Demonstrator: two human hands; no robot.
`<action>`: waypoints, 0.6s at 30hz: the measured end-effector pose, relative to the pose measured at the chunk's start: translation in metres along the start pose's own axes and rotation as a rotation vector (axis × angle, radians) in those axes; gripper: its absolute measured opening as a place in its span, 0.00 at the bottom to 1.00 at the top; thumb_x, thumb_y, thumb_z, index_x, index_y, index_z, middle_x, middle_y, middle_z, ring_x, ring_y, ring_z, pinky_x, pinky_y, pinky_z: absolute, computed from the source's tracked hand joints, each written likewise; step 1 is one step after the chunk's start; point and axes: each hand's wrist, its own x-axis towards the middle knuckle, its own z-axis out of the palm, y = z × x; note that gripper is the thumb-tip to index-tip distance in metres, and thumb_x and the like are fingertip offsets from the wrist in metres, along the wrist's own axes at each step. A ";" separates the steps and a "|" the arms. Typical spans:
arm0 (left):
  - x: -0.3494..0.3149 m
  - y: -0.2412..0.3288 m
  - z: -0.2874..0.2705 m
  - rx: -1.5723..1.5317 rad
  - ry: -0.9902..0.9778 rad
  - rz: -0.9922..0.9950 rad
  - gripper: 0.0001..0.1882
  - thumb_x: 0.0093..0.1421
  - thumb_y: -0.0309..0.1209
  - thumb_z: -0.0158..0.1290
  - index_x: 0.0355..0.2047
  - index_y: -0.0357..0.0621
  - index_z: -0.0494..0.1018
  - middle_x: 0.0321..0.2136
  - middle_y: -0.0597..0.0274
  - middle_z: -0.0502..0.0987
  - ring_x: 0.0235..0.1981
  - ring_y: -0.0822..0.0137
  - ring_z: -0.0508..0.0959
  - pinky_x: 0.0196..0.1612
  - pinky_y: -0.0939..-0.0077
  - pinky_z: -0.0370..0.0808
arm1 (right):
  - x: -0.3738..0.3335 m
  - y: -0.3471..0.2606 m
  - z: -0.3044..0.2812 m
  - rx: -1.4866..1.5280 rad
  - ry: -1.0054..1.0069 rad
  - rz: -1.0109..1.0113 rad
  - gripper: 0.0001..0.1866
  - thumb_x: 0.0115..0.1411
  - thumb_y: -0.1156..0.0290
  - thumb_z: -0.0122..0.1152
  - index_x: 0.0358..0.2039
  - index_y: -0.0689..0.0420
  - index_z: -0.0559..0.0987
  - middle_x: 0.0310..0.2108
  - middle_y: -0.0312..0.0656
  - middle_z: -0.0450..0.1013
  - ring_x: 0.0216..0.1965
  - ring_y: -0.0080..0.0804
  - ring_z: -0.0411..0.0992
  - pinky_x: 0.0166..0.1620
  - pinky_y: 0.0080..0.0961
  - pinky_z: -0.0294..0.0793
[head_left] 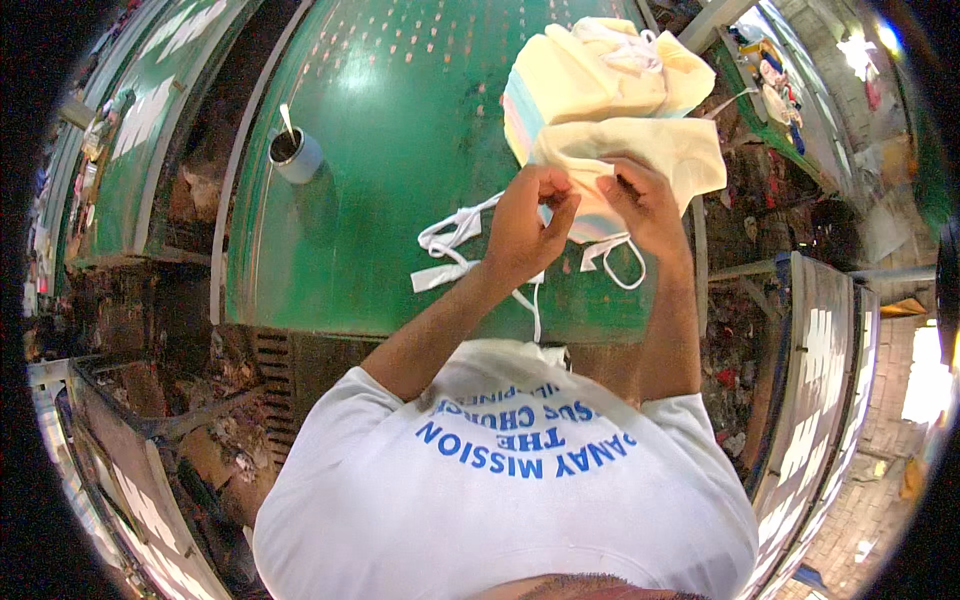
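Observation:
A pale yellow cloth piece (680,160) drapes over the near end of a stack at the far right of the table. My left hand (530,222) is closed, its thumb and fingers pinched together at the cloth's left edge. At the near edge my right hand (645,208) grips the same cloth with bent fingers. A white strap (455,232) with flat ends lies on the table beside my left hand, partly hidden by it. Below my right hand hangs a looped white cord (628,272). Exactly what sits between my left fingertips is too small to make out.
The folded cloth stack (570,80), yellow with pastel layers, stands behind my hands, with a bunched white strap (635,50) on top. A blue-grey cup (296,158) holding a light-coloured stick is on the green table (400,130). Other green tables (140,150) flank it.

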 end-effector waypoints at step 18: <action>-0.005 0.014 0.007 0.050 0.102 0.028 0.17 0.71 0.29 0.58 0.57 0.36 0.74 0.37 0.50 0.77 0.37 0.53 0.80 0.43 0.60 0.78 | 0.005 0.000 -0.002 0.141 0.041 -0.023 0.06 0.66 0.76 0.71 0.41 0.63 0.87 0.39 0.38 0.82 0.40 0.23 0.76 0.44 0.22 0.75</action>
